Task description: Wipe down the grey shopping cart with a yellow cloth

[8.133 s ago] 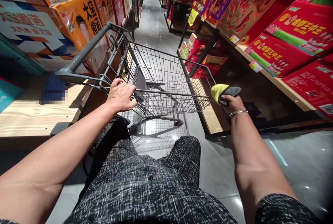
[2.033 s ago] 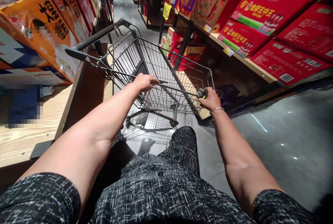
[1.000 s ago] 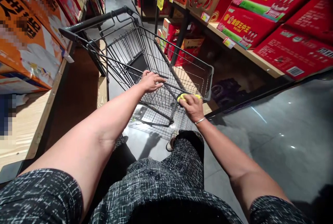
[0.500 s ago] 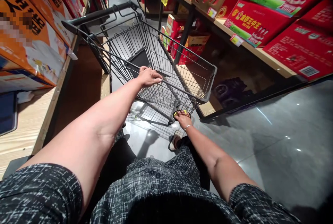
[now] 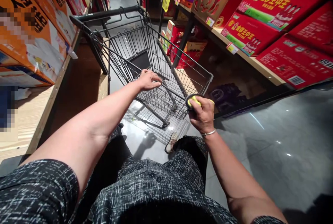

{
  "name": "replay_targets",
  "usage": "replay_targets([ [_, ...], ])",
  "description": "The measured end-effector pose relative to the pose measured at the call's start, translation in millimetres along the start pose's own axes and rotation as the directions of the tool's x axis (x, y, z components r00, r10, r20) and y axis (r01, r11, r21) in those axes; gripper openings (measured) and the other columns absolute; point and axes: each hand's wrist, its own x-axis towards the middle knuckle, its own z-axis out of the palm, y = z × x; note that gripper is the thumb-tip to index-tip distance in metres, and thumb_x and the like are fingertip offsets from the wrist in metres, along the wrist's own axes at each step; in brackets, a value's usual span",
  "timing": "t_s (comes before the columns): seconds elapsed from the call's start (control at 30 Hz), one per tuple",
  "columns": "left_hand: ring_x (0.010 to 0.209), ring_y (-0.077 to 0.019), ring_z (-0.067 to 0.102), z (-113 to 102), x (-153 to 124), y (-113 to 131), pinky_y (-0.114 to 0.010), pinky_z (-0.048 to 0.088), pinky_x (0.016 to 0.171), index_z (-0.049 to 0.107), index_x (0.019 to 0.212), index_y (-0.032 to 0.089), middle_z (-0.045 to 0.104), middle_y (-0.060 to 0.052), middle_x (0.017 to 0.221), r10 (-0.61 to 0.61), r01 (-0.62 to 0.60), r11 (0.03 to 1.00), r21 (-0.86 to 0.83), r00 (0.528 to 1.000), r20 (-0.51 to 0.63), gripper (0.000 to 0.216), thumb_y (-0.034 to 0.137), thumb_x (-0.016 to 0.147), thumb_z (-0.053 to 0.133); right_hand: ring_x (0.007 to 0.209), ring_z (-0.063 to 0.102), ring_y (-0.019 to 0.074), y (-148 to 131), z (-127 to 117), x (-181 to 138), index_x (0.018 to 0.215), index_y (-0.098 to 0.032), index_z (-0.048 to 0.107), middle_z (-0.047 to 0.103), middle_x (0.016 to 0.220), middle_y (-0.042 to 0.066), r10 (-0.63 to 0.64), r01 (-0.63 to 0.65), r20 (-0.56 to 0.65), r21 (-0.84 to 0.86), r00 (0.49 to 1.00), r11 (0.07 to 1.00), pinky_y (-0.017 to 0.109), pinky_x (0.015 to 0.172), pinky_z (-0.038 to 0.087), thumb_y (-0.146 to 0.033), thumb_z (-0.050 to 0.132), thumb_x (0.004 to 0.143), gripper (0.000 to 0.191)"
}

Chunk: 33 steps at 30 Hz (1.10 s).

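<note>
A dark wire shopping cart (image 5: 145, 43) stands in the aisle in front of me, its handle at the far end and its basket holding nothing. My left hand (image 5: 148, 79) grips the near rim of the basket, fingers curled over the wire. My right hand (image 5: 202, 114) is closed on a yellow and grey cloth (image 5: 194, 101) and presses it against the cart's front right corner. A silver bangle sits on my right wrist.
Wooden shelves line both sides: orange boxes (image 5: 28, 33) on the left, red gift boxes (image 5: 262, 16) on the right, more red boxes (image 5: 182, 40) on the low right shelf. The glossy grey floor (image 5: 273, 137) opens to my right. My foot (image 5: 171, 141) is under the cart's front.
My right hand came up with the cloth from low on the cart's front end to its upper right corner. The left hand kept its grip on the rim.
</note>
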Motion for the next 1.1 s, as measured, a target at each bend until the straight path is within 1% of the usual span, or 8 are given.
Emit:
replay_targets([
  [0.2,0.131,-0.0237,0.055,29.5,-7.6,36.7,-0.051,0.011,0.126,0.062,0.144,0.035,0.071,-0.001,0.133,0.07,-0.07,0.998,-0.008,0.997,0.023,0.057,0.026,0.089,0.055,0.118,0.052,0.0301,-17.5,23.3,39.9,0.134,-0.023,0.063,0.058,0.134,0.012,0.069,-0.074,0.141,0.033,0.988,0.997,0.044,0.102,0.043,-0.017,0.062,0.077,0.057],
  [0.33,0.135,-0.0208,0.055,32.0,-8.0,27.9,-0.047,0.007,0.13,0.037,0.162,0.026,0.07,-0.004,0.136,0.017,-0.016,0.999,-0.037,1.0,0.017,0.078,0.013,0.086,0.048,0.117,0.051,0.0276,-49.1,49.6,93.7,0.139,-0.021,0.059,0.056,0.135,0.013,-0.006,-0.02,0.184,0.141,0.983,0.99,0.039,0.102,0.044,-0.016,0.061,0.08,0.059],
  [0.43,0.137,-0.0206,0.055,28.2,-9.1,15.2,-0.047,0.006,0.131,0.034,0.163,0.024,0.07,-0.005,0.137,-0.018,0.016,0.995,-0.098,1.0,-0.018,0.077,0.019,0.088,0.052,0.115,0.05,0.0268,-59.9,50.4,112.3,0.14,-0.023,0.059,0.054,0.138,0.012,-0.047,0.022,0.251,0.101,0.967,0.995,0.037,0.097,0.045,-0.016,0.06,0.084,0.057],
  [0.6,0.131,-0.0242,0.061,19.5,-12.8,-8.4,-0.056,0.004,0.129,0.055,0.151,0.028,0.078,-0.002,0.117,-0.007,-0.002,0.98,-0.2,0.999,-0.044,0.067,0.032,0.085,0.065,0.111,0.05,0.0261,-47.1,18.9,71.9,0.132,-0.026,0.064,0.06,0.136,0.009,-0.153,0.148,0.315,0.04,0.936,0.988,0.038,0.095,0.044,-0.01,0.059,0.083,0.052],
  [0.77,0.122,-0.0246,0.064,9.3,-16.5,-26.6,-0.058,0.003,0.128,0.079,0.116,0.037,0.079,0.002,0.11,0.004,-0.016,0.986,-0.166,0.997,-0.074,0.032,0.045,0.087,0.07,0.112,0.051,0.0263,-29.2,-10.2,22.1,0.13,-0.027,0.065,0.062,0.132,0.009,-0.213,0.202,0.277,0.068,0.937,0.977,0.041,0.097,0.045,-0.01,0.06,0.081,0.052],
  [0.97,0.128,-0.0257,0.056,6.2,-32.3,-0.8,-0.057,0.011,0.126,0.08,0.112,0.034,0.073,-0.001,0.122,0.027,-0.029,0.997,-0.068,0.999,-0.032,0.032,0.052,0.092,0.064,0.116,0.056,0.0274,-19.5,-8.5,17.3,0.123,-0.026,0.065,0.06,0.127,0.01,0.0,-0.01,0.055,0.176,0.999,0.984,0.043,0.1,0.049,-0.014,0.059,0.076,0.048],
  [1.03,0.126,-0.025,0.057,14.0,-38.4,14.2,-0.052,0.02,0.124,0.079,0.116,0.033,0.073,-0.002,0.122,0.132,-0.13,0.988,-0.078,0.991,0.023,0.034,0.052,0.092,0.064,0.119,0.056,0.0282,-22.3,0.1,20.2,0.12,-0.025,0.065,0.059,0.128,0.011,0.076,-0.091,0.077,0.203,0.994,0.975,0.045,0.103,0.047,-0.016,0.059,0.076,0.046],
  [1.1,0.124,-0.024,0.058,24.1,-43.0,24.9,-0.05,0.015,0.124,0.079,0.117,0.034,0.075,-0.002,0.118,0.182,-0.176,0.982,-0.071,0.98,0.078,0.031,0.047,0.092,0.065,0.122,0.056,0.0289,-29.9,9.4,22.8,0.12,-0.024,0.064,0.058,0.13,0.012,0.086,-0.114,0.123,0.238,0.989,0.965,0.047,0.106,0.046,-0.02,0.061,0.077,0.044],
])
